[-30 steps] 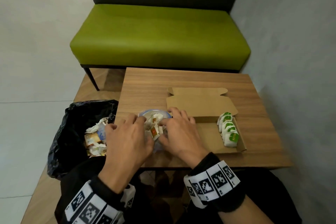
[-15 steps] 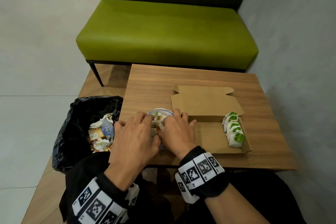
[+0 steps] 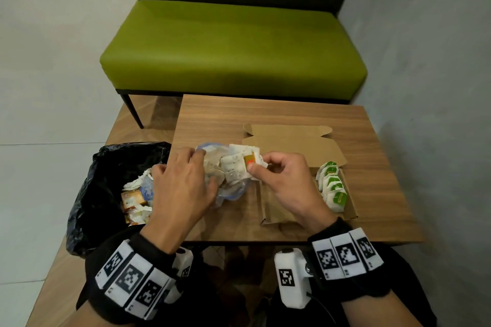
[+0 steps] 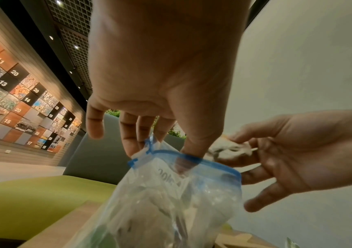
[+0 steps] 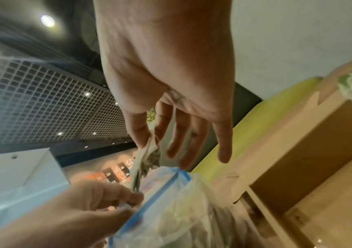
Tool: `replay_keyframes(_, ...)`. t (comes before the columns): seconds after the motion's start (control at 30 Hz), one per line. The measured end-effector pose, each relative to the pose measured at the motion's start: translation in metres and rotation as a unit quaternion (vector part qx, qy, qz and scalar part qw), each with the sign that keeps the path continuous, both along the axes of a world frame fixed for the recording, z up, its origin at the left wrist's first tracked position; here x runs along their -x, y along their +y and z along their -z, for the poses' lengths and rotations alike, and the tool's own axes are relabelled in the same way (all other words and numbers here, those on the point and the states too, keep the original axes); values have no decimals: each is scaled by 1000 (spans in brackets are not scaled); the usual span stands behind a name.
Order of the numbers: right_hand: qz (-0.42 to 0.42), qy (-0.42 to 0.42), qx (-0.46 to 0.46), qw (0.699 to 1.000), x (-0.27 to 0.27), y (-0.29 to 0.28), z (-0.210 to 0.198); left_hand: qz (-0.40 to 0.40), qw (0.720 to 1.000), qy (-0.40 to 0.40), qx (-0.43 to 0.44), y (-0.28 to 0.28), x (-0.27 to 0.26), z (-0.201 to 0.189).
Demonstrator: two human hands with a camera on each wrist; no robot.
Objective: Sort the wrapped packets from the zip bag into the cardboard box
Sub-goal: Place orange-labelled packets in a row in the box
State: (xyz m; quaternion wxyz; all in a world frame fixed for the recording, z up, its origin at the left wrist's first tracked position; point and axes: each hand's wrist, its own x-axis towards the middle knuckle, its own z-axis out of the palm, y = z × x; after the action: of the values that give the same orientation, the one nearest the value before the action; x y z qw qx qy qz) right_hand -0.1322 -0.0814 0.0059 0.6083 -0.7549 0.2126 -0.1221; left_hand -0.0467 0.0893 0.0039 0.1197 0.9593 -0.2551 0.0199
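Wooden table (image 3: pixel 279 119) before a green bench (image 3: pixel 233 45): the left hand (image 3: pixel 180 191) pinches the blue rim of the zip bag (image 4: pixel 183 193), holding it open, while the right hand (image 3: pixel 287 180) pinches a wrapped packet (image 3: pixel 249 162) just above the bag's mouth; green-labelled packets (image 3: pixel 333 190) line the right side of the cardboard box (image 3: pixel 287 207)

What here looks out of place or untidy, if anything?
Nothing looks spilled or damaged. The green packets stand in a neat row at the right end of the cardboard box. The right hand pinches packets at the zip bag mouth, which the left hand holds open.
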Motion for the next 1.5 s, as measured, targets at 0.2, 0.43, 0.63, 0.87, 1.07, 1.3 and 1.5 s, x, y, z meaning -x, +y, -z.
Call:
replay_keyframes(0.2,37,-25,-82,996,19,-18,2,-12,1000,8,1,0,-5,-5)
replay_keyframes(0.43,42,10,-86,995,33,-22,12,205,970,-32,124,-29,56,0)
replay_keyframes(0.63,-14,20,-85,996,50,-32,7,205,924,179,269,-30,54,11)
replay_keyframes(0.87,-157,57,-104,980,57,-50,-2,265,922,166,228,-32,50,0)
replay_keyframes(1.07,-174,61,-83,979,51,-63,-6,212,910,254,249,-41,50,1)
replay_keyframes(1.3,31,27,-83,996,43,-45,7,77,804,404,429,-56,58,11)
replay_keyframes(1.5,83,28,-113,990,44,-25,21,54,822,362,437,-56,58,30)
